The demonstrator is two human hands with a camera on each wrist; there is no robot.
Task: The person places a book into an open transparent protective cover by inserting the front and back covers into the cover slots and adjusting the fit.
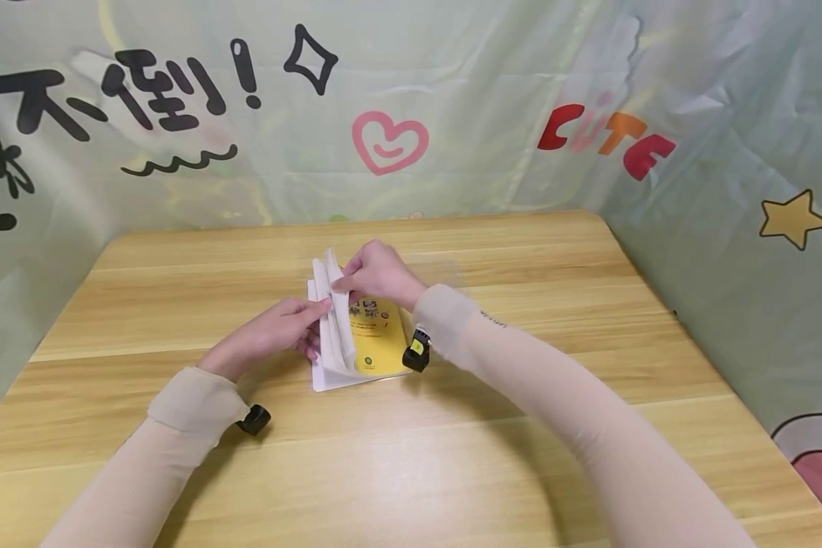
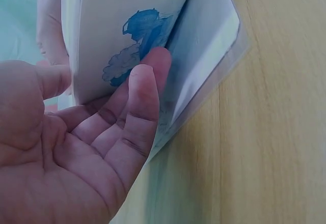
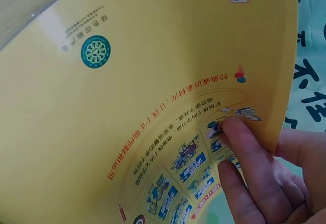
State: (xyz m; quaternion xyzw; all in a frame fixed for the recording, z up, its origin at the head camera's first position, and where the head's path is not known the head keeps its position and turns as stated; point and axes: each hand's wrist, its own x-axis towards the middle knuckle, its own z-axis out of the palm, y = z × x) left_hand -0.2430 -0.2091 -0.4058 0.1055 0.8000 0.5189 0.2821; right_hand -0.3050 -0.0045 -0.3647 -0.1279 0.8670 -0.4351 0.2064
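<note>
A thin book with a yellow printed back cover lies partly open on the table, several white pages raised along its left side. From the left, my left hand holds the raised pages, thumb on their edge and fingers reaching in among them. The left wrist view shows a blue drawing on a page and a clear plastic jacket edge beyond. My right hand pinches the far part of the yellow cover and pages. Print and small pictures fill that cover in the right wrist view.
The wood-grain table extends all around the book. Behind it and at the sides hangs a pale green printed cloth with lettering, a heart and a star. Small black cameras are strapped at both wrists.
</note>
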